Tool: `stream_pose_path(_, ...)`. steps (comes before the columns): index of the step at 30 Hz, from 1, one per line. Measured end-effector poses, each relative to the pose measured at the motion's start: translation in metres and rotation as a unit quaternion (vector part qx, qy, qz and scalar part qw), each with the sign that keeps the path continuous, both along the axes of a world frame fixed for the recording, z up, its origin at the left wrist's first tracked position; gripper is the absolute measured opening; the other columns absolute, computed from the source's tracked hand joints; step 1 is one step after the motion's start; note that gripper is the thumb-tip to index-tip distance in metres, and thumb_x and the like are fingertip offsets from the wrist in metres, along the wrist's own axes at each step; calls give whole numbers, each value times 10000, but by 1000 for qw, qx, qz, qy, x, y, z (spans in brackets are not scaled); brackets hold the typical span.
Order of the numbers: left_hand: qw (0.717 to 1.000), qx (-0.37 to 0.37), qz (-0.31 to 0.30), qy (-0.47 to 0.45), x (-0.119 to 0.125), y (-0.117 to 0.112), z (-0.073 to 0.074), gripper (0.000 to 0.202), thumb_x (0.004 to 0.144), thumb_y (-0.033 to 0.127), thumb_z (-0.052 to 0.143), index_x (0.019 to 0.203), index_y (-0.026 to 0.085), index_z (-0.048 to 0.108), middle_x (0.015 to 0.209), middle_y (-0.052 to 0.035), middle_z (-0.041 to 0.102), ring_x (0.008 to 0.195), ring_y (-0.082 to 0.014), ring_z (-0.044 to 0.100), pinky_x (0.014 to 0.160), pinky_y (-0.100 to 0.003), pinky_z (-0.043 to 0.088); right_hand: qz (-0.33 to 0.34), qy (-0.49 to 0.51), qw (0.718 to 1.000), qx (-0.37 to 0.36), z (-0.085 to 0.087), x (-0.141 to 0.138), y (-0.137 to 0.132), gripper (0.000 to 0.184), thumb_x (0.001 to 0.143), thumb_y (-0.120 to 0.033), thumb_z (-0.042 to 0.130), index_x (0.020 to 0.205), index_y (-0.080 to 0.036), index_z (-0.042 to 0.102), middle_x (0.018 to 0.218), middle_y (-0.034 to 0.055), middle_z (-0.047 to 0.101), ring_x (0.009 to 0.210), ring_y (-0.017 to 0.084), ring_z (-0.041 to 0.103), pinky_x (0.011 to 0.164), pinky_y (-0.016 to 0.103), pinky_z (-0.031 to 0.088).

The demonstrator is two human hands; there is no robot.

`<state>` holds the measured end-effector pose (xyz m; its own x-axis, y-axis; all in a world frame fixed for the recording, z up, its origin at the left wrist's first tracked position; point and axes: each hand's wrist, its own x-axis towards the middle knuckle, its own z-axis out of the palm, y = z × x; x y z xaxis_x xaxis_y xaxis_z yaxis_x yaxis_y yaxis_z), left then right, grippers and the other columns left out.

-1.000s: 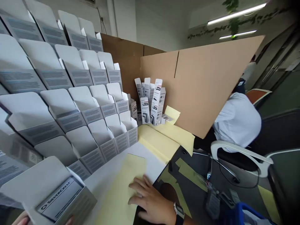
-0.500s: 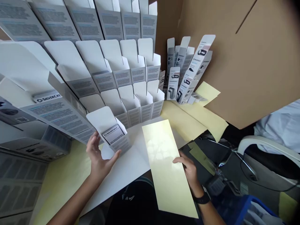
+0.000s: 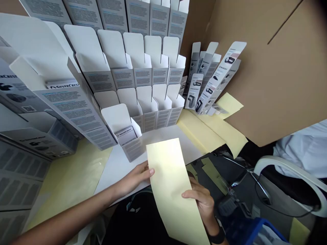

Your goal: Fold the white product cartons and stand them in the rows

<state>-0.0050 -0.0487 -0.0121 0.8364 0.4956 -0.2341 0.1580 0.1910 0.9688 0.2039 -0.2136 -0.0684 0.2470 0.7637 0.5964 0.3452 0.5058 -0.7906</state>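
Observation:
A long pale yellow sheet (image 3: 171, 190) lies tilted over the near edge of the white table (image 3: 120, 166). My right hand (image 3: 199, 200), with a dark watch on its wrist, grips the sheet's right edge, thumb on top. My left hand (image 3: 135, 177) touches the sheet's left edge with its fingers stretched out and close together. Just beyond it stands a small open white SilverCrest carton (image 3: 127, 136) with its flap up.
Rows of open white cartons (image 3: 143, 68) rise in tiers at the back and left. Flat printed cartons (image 3: 206, 81) lean against a brown cardboard wall (image 3: 268, 68). More yellow sheets (image 3: 209, 129) lie beside them. A person in a white shirt (image 3: 304, 149) sits at right on a chair.
My left hand has let go of the small open carton, which now stands by the rows, and moved right to the yellow sheet. The sheet has shifted towards me and tilted.

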Motion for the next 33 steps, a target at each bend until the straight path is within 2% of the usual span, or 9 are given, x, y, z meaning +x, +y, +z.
stream_pose_path(3, 994, -71, 51, -63, 18, 14, -9, 486, 828, 497, 754, 1140, 140, 648, 1092, -124, 745, 939, -245, 718, 865, -352, 564, 10, 12, 1000, -25, -5, -8, -4, 277, 942, -171, 630, 1113, -342, 764, 972, 40, 798, 924, 247, 753, 749, 342, 598)
stream_pose_path(8, 995, -60, 51, -64, 31, 17, -24, 528, 779, 491, 809, 1113, 117, 646, 1024, -141, 767, 847, -265, 752, 708, -330, 596, -4, 194, 972, -128, -8, -4, -3, 492, 1072, -399, 305, 1550, -281, 324, 948, 93, 772, 756, 225, 720, 590, 314, 537)
stream_pose_path(12, 995, -39, 43, -75, 28, 10, -30, 552, 799, 496, 791, 1179, 138, 609, 1096, -135, 752, 907, -258, 748, 778, -345, 607, 15, 191, 955, -228, 4, 2, 14, 410, 984, -540, 495, 974, -161, 652, 608, 2, 530, 549, 141, 480, 493, 248, 333)
stream_pose_path(14, 995, -18, 55, -81, 25, 9, -33, 565, 802, 483, 791, 1208, 154, 576, 1126, -133, 737, 952, -264, 738, 797, -351, 609, 13, 172, 956, -240, 10, 4, 24, 395, 935, -483, 608, 705, -167, 548, 585, -34, 397, 543, 102, 358, 506, 244, 268)
stream_pose_path(18, 979, 92, 157, -90, 20, 14, -39, 583, 873, 405, 736, 1339, 225, 436, 1152, -108, 706, 976, -234, 719, 788, -349, 609, 28, 142, 951, -274, 12, 3, 37, 443, 923, -474, 592, 633, -186, 420, 612, -47, 296, 571, 92, 262, 519, 251, 208)
stream_pose_path(21, 920, 308, 203, -132, 18, 20, -40, 637, 898, 256, 706, 1437, 273, 367, 1354, -132, 609, 1192, -244, 639, 982, -428, 543, 30, 122, 944, -304, 10, -3, 39, 433, 941, -442, 553, 634, -200, 367, 620, -52, 261, 578, 91, 235, 515, 253, 183)
stream_pose_path(25, 764, 617, 141, -128, 16, 19, -33, 362, 874, 97, 684, 1194, 254, 625, 1370, -119, 597, 1348, -280, 508, 1137, -517, 352, 28, 96, 938, -331, 13, -10, 41, 416, 947, -379, 533, 629, -207, 327, 606, -55, 262, 568, 88, 233, 507, 255, 176)
stream_pose_path(28, 710, 687, 111, -112, 17, 15, -28, 195, 865, 145, 714, 1032, 242, 691, 1294, -110, 654, 1316, -296, 518, 1140, -535, 284, 29, 83, 936, -340, 15, -12, 42, 413, 945, -367, 538, 627, -204, 332, 597, -55, 281, 564, 88, 251, 508, 256, 191)
stream_pose_path(33, 686, 711, 90, -126, 23, 13, -28, 87, 862, 324, 743, 906, 257, 708, 1114, -38, 742, 1219, -270, 572, 1179, -508, 187, 28, 73, 940, -332, 16, -13, 42, 414, 968, -409, 533, 647, -190, 394, 618, -48, 315, 585, 94, 292, 528, 251, 227)
